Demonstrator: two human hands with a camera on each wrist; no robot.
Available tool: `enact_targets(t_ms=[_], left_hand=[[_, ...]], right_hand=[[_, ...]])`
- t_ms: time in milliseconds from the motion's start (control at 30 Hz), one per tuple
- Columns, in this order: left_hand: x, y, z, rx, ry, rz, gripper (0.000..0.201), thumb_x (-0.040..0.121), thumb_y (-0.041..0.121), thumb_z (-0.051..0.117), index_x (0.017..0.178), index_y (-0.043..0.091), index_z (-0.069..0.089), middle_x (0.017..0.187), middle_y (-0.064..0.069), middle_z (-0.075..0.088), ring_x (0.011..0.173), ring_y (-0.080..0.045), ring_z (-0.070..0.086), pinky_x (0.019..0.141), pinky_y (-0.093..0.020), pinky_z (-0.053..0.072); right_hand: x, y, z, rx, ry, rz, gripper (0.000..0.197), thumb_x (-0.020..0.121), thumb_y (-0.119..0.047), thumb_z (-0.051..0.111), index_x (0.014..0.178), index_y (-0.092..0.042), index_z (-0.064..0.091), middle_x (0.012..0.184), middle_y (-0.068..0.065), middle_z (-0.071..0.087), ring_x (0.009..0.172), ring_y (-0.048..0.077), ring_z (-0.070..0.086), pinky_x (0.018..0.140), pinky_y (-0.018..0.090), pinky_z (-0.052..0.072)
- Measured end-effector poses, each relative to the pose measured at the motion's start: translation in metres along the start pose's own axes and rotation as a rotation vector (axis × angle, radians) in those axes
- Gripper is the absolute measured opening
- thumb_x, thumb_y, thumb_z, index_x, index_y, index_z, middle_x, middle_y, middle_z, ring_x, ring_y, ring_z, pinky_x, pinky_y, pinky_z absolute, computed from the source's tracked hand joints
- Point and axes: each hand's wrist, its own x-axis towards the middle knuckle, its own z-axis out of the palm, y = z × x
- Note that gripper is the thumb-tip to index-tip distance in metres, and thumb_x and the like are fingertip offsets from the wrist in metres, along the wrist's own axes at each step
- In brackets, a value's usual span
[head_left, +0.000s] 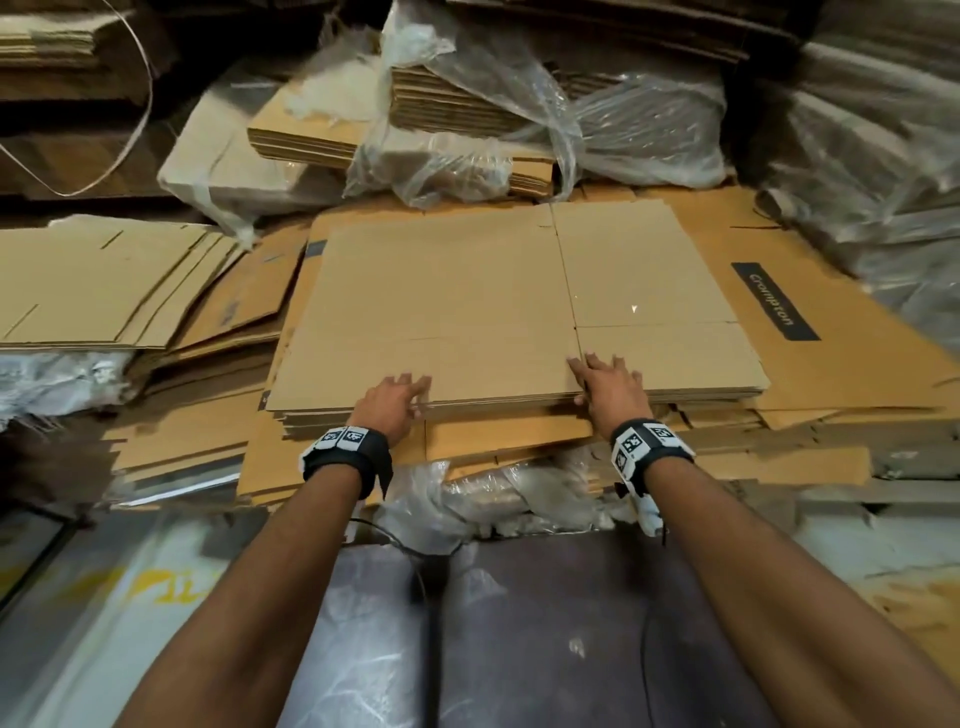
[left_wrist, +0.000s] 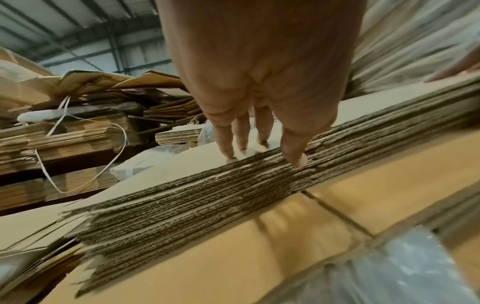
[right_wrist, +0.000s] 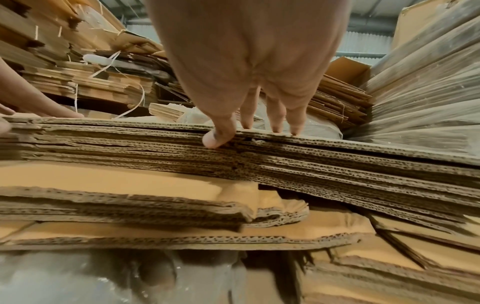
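The stack of flattened cartons (left_wrist: 207, 197) lies directly in front of the person, on a larger printed carton (head_left: 774, 301) that rests on more loose cardboard. Both hands engage its near edge. The right hand (head_left: 608, 387) pinches the top sheet (head_left: 441, 291), with the fingers flat on its face and the thumb tip at the corrugated edge just beneath. The left hand (head_left: 397, 402) grips deeper, with the fingers on the same face and the thumb pressed into the edge several layers down.

Probable faults from this position:
- Unequal grip depth. If the hands take different numbers of sheets, a lift would likely skew or fan the layers.
- Folding. The top sheet is scored close to the right hand and may hinge there if raised from one edge only.
- Base shift. The supporting cardboard is uneven and plastic film (head_left: 519, 499) shows below it, so a pull toward the person could drag the whole stack.
- Skin cuts from the raw corrugated edges.
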Motion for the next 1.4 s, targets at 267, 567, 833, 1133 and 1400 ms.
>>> enact_targets(t_ms=[267,567,833,1133,1400], left_hand=[[-0.103,0.058,0.002,-0.467,0.109,-0.053,0.062,0.097,0.026,0.066,0.154,0.024,0.040,0.137,-0.014,0.043,0.126,-0.032,0.051,0.109,-0.042,0.043],[-0.260,0.157,0.062,-0.802,0.016,0.196,0.039,0.095,0.021,0.070,0.133,0.023,0.063,0.121,0.001,0.046,0.118,-0.027,0.055,0.106,-0.038,0.045],[-0.396,0.278,0.132,-0.867,-0.255,0.448,0.032,0.092,0.022,0.071,0.123,0.030,0.067,0.123,-0.001,0.050,0.120,-0.022,0.057,0.107,-0.044,0.046],[-0.525,0.439,0.171,-0.784,-0.586,0.773,0.034,0.087,0.024,0.068,0.120,0.021,0.070,0.123,-0.007,0.057,0.118,-0.024,0.058,0.109,-0.039,0.044],[-0.610,0.578,0.260,-0.653,-0.709,0.830,0.031,0.090,0.013,0.073,0.120,0.019,0.070,0.119,-0.008,0.063,0.114,-0.023,0.059,0.108,-0.041,0.044]], right_hand=[[-0.109,-0.014,0.010,0.320,0.258,-0.021,0.046,0.098,-0.012,0.057,0.144,-0.009,0.052,0.145,0.016,0.055,0.131,0.033,0.054,0.115,0.051,0.039],[-0.354,0.008,0.047,0.480,0.373,0.166,0.031,0.096,-0.011,0.063,0.127,-0.008,0.063,0.125,0.013,0.064,0.113,0.033,0.061,0.099,0.041,0.049],[-0.605,0.039,0.097,0.475,0.443,0.653,0.030,0.097,-0.017,0.063,0.127,-0.020,0.064,0.131,0.005,0.063,0.120,0.025,0.058,0.105,0.037,0.043],[-0.812,0.075,0.118,0.522,0.647,1.122,0.027,0.097,-0.012,0.060,0.123,-0.021,0.064,0.133,0.004,0.062,0.124,0.021,0.054,0.103,0.032,0.034],[-0.946,0.157,0.178,0.622,0.747,1.391,0.027,0.093,-0.006,0.068,0.119,-0.013,0.068,0.122,0.007,0.065,0.112,0.026,0.061,0.099,0.045,0.051]])
